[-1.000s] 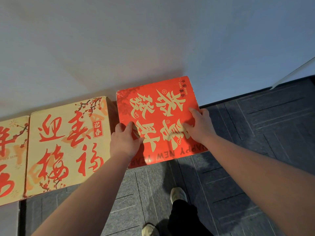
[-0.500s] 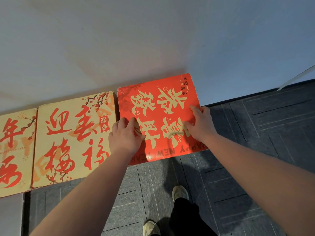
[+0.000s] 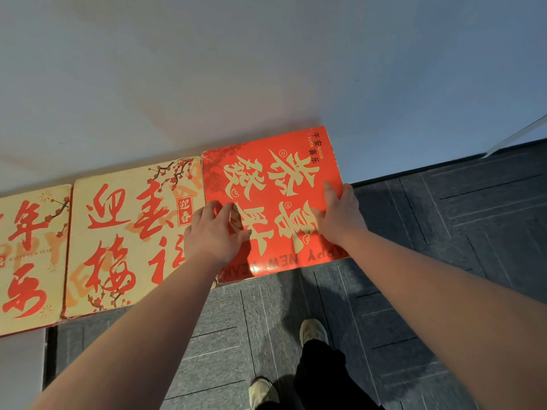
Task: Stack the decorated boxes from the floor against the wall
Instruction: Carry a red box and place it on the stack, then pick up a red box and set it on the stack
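A red decorated box with cream lettering stands against the white wall, its top face towards me. My left hand presses flat on the left part of that face, fingers spread. Along the box's right edge lies my right hand, fingers straight and thumb on the top face. To the left, a cream box with red characters sits against the same wall, touching the red box. A second cream box follows it, cut off by the frame's left edge.
Dark grey carpet tiles cover the floor on the right and below the boxes. My shoes stand close in front of the red box. A white surface shows at the bottom left, and a pale strip leans at the far right.
The red box has closed up against the cream box and sits nearer the wall. Both hands stay on its top face in nearly the same places.
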